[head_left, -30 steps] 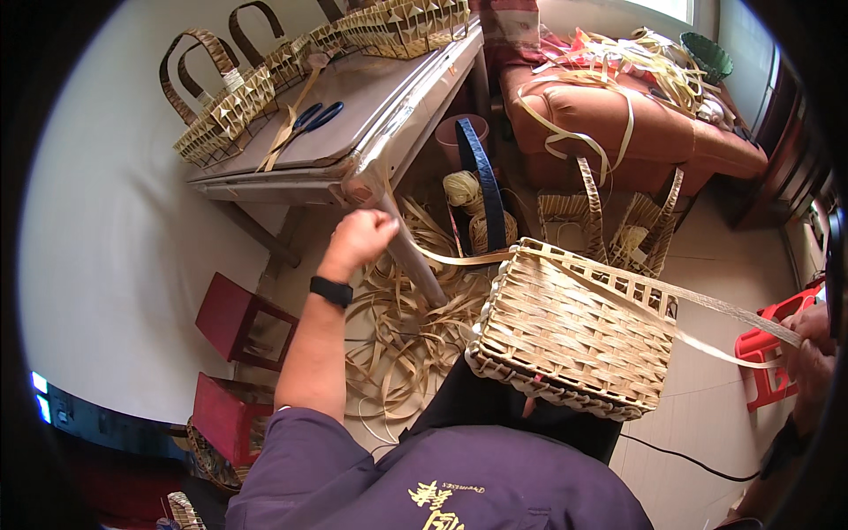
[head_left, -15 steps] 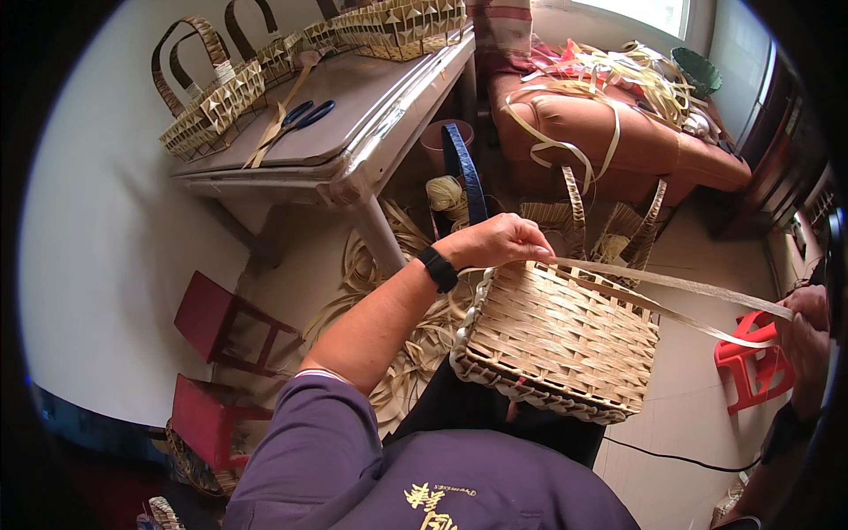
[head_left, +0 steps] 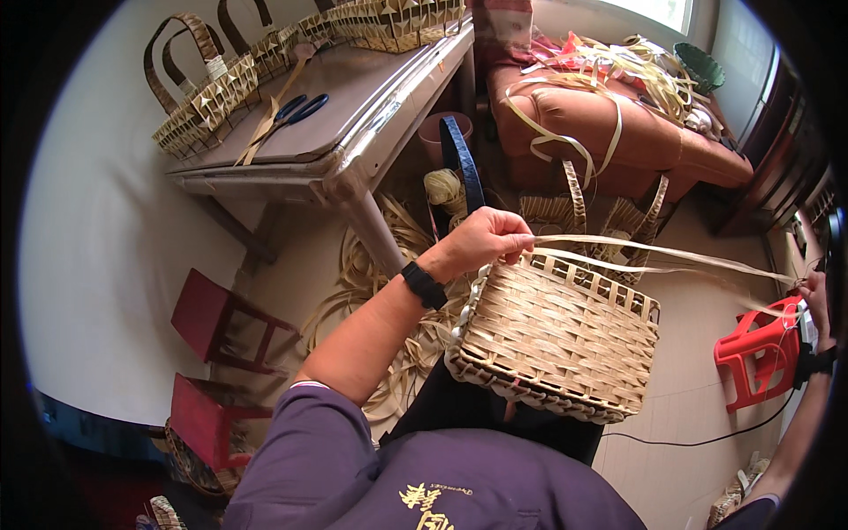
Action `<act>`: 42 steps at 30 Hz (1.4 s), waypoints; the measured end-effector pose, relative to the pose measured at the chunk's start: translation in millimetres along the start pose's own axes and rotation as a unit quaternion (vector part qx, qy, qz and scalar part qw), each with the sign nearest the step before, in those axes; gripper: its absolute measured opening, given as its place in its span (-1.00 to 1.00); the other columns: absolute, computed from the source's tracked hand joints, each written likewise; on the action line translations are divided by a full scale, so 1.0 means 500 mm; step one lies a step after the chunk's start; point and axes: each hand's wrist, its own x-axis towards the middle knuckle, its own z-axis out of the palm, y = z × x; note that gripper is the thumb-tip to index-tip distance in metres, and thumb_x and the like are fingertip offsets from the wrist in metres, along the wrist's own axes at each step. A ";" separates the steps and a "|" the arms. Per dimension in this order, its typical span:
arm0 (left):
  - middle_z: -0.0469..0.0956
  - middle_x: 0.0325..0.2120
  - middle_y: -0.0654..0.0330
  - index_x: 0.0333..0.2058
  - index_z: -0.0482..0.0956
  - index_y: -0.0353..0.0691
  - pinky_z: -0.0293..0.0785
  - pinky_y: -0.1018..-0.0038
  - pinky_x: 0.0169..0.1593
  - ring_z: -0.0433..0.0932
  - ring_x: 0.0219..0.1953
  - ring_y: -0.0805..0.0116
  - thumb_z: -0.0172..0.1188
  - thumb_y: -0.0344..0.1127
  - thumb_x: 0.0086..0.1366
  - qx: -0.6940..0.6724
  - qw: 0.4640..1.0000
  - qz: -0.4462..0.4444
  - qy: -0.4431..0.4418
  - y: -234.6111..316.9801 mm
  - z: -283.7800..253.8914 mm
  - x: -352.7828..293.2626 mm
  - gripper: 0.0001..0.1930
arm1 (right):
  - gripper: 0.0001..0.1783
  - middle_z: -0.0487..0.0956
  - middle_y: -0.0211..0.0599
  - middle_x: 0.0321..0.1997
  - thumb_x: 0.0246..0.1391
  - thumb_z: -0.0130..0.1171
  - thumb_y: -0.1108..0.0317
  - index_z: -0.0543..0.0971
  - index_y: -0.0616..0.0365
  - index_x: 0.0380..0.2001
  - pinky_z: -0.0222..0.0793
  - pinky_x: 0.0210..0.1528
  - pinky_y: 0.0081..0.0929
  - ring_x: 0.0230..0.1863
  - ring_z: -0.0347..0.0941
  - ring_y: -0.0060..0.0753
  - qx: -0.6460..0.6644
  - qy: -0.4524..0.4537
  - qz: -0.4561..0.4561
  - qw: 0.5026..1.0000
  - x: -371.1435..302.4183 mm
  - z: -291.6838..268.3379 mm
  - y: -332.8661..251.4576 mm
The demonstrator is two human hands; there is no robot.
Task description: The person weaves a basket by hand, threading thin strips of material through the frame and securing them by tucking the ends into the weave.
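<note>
A woven basket (head_left: 556,336) of pale flat strips rests on my lap, one broad woven side turned up. At its far left corner my left hand (head_left: 484,238) is closed, pinching a pale weaving strip (head_left: 662,246) between thumb and fingers. The strip runs in two lengths across to the right, above the basket's far edge with its open upright slats. Out at the far right, my right hand (head_left: 817,305) is closed on the other end of the strip, its fingers partly lost near the picture's dark rim.
A table (head_left: 371,88) at upper left carries scissors (head_left: 296,113) and finished baskets (head_left: 212,102). Loose strips (head_left: 353,265) cover the floor beneath. Red stools (head_left: 760,353) stand right and left (head_left: 208,314). An orange sofa (head_left: 565,115) holds more strips; a black cable (head_left: 698,442) crosses the floor.
My left hand has shifted slightly left and up along the basket's edge. My right hand has moved outward to the right, with the strip still stretched between both hands.
</note>
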 end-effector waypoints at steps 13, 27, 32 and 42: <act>0.66 -0.42 0.33 -0.13 0.73 -0.37 0.51 0.63 -0.23 0.55 -0.38 0.60 0.29 -0.37 0.44 0.053 0.998 0.025 0.001 0.007 0.037 -0.010 -0.82 | -0.72 0.69 -0.30 -0.29 0.13 0.31 0.44 0.62 0.25 -0.07 0.50 -0.31 -0.52 -0.39 0.54 -0.58 0.329 -0.267 -0.094 0.901 0.160 0.268 -0.348; 0.69 -0.31 0.25 -0.13 0.71 -0.39 0.55 0.60 -0.16 0.58 -0.31 0.57 0.24 -0.40 0.47 -0.114 0.986 0.087 0.082 -0.041 0.071 -0.045 -0.83 | -0.91 0.66 -0.09 -0.47 -0.07 0.24 0.41 0.66 0.17 -0.56 0.53 -0.33 -0.28 -0.36 0.63 -0.11 -0.206 -0.149 -0.113 0.961 0.264 0.399 -0.177; 0.67 -0.35 0.28 -0.14 0.70 -0.40 0.53 0.60 -0.17 0.57 -0.32 0.58 0.22 -0.39 0.48 -0.123 0.976 0.106 0.143 -0.058 0.098 -0.060 -0.82 | -0.78 0.69 -0.25 -0.16 0.25 0.14 0.36 0.66 0.29 -0.20 0.61 -0.15 -0.40 -0.21 0.68 -0.34 0.398 0.075 -0.136 0.904 0.323 0.345 -0.332; 0.62 -0.41 0.25 -0.21 0.71 -0.34 0.53 0.55 -0.23 0.59 -0.35 0.53 0.32 -0.43 0.39 0.096 0.976 0.116 0.157 -0.076 0.105 -0.074 -0.90 | -0.89 0.71 -0.26 -0.36 0.04 0.40 0.48 0.77 0.15 -0.31 0.56 -0.19 -0.38 -0.28 0.60 -0.28 0.336 -0.127 -0.236 0.903 0.236 0.514 -0.434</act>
